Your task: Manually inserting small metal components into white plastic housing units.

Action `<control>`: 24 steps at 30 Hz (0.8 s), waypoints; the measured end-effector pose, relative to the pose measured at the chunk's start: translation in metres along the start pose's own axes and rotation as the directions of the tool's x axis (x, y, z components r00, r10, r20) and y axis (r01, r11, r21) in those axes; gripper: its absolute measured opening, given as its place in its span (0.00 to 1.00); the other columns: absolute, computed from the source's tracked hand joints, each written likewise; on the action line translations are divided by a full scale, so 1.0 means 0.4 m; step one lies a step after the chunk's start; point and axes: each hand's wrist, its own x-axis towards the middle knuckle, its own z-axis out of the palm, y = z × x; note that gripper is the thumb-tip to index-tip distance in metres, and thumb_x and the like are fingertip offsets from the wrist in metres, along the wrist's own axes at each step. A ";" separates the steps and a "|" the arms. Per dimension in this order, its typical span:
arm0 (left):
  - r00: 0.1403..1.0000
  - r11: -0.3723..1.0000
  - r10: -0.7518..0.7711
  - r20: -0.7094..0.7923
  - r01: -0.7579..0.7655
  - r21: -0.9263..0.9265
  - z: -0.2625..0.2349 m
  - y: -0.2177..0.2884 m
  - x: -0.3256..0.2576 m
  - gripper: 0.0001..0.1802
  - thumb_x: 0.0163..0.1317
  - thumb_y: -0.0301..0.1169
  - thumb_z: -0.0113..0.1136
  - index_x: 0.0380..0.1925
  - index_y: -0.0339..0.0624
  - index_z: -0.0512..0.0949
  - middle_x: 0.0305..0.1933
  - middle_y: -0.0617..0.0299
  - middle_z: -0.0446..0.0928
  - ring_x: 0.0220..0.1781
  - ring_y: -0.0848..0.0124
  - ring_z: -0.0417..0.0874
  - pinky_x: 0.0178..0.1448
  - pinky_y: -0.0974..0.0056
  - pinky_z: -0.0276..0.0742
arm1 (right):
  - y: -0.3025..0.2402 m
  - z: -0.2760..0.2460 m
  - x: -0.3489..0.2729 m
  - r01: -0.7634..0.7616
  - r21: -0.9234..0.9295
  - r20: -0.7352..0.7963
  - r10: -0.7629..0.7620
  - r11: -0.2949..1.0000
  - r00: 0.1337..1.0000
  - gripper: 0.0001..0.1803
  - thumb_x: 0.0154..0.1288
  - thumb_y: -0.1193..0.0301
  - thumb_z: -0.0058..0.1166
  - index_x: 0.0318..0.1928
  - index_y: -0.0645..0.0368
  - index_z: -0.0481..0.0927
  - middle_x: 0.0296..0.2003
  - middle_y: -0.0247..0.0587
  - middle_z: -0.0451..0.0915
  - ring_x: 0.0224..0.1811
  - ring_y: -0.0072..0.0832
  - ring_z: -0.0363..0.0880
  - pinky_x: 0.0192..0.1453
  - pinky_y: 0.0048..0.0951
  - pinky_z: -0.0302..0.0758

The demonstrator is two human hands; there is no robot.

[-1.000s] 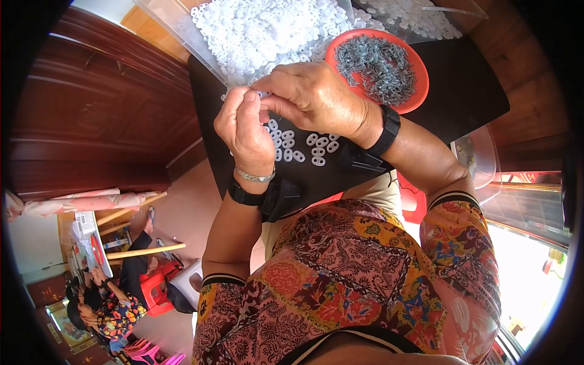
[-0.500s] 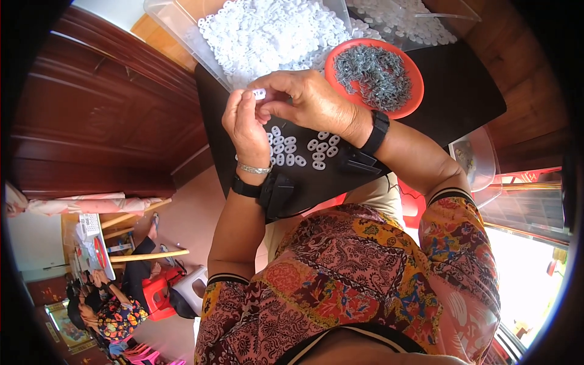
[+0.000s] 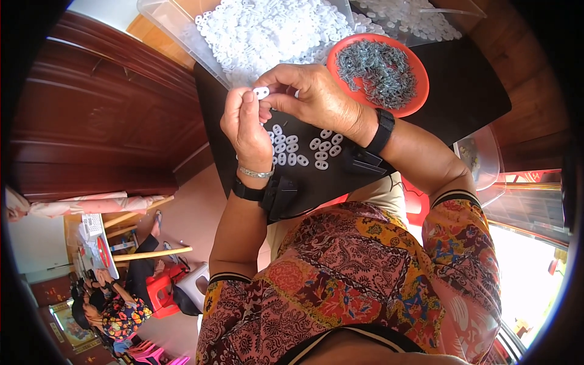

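Observation:
Between my two hands, above the dark table, is a small white oval plastic piece with two holes. My left hand pinches it between thumb and fingers. From the other side, my right hand closes on its right end with thumb and forefinger; a bit of white also shows among the right fingers. Below the hands, similar two-holed white pieces lie in two groups, a left group partly behind my left wrist and a smaller right group.
A clear bin heaped with white pieces stands behind my hands. An orange-red plate of grey metal screws sits right of it on the black table. Another person sits at lower left.
The white piece has turned in my fingers, so its two-holed face now shows more fully. Both hands stay close together in nearly the same place.

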 end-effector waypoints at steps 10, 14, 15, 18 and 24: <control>0.999 0.998 -0.024 0.025 0.025 -0.059 0.001 -0.003 -0.004 0.14 0.66 0.34 0.47 0.27 0.35 0.71 0.16 0.68 0.65 0.19 0.82 0.62 0.24 0.76 0.58 | 0.002 -0.010 0.001 0.080 -0.044 0.036 -0.079 0.996 0.996 0.12 0.53 0.73 0.63 0.39 0.59 0.79 0.30 0.39 0.82 0.34 0.32 0.83 0.36 0.25 0.78; 1.000 0.999 -0.010 0.005 0.010 -0.042 0.003 0.009 -0.010 0.14 0.66 0.34 0.47 0.27 0.35 0.71 0.17 0.69 0.65 0.18 0.82 0.62 0.24 0.76 0.58 | -0.002 -0.009 0.000 0.111 -0.020 0.033 -0.110 0.994 0.993 0.11 0.53 0.73 0.63 0.38 0.60 0.79 0.30 0.40 0.82 0.34 0.32 0.83 0.37 0.25 0.78; 1.000 0.999 -0.002 0.004 0.002 -0.036 0.003 0.011 -0.009 0.14 0.66 0.35 0.47 0.27 0.35 0.71 0.17 0.69 0.65 0.19 0.82 0.62 0.24 0.76 0.58 | -0.004 -0.009 0.001 0.112 -0.021 0.033 -0.111 0.993 0.993 0.11 0.53 0.73 0.63 0.38 0.60 0.79 0.30 0.40 0.82 0.34 0.32 0.83 0.37 0.25 0.78; 1.000 0.999 0.020 -0.011 -0.020 -0.039 0.005 0.000 -0.006 0.14 0.66 0.35 0.47 0.27 0.35 0.72 0.18 0.68 0.66 0.20 0.82 0.63 0.25 0.76 0.58 | -0.001 -0.006 0.002 0.077 0.027 0.026 -0.077 0.997 0.997 0.11 0.54 0.74 0.62 0.39 0.60 0.79 0.31 0.39 0.82 0.35 0.30 0.83 0.38 0.24 0.78; 1.000 0.997 0.002 0.019 -0.001 -0.075 0.003 0.004 -0.002 0.15 0.66 0.36 0.46 0.30 0.34 0.73 0.18 0.67 0.66 0.21 0.80 0.64 0.26 0.74 0.58 | 0.003 -0.004 0.002 0.019 0.053 0.000 -0.019 0.998 1.000 0.12 0.54 0.75 0.62 0.41 0.59 0.79 0.31 0.37 0.83 0.36 0.26 0.83 0.39 0.23 0.77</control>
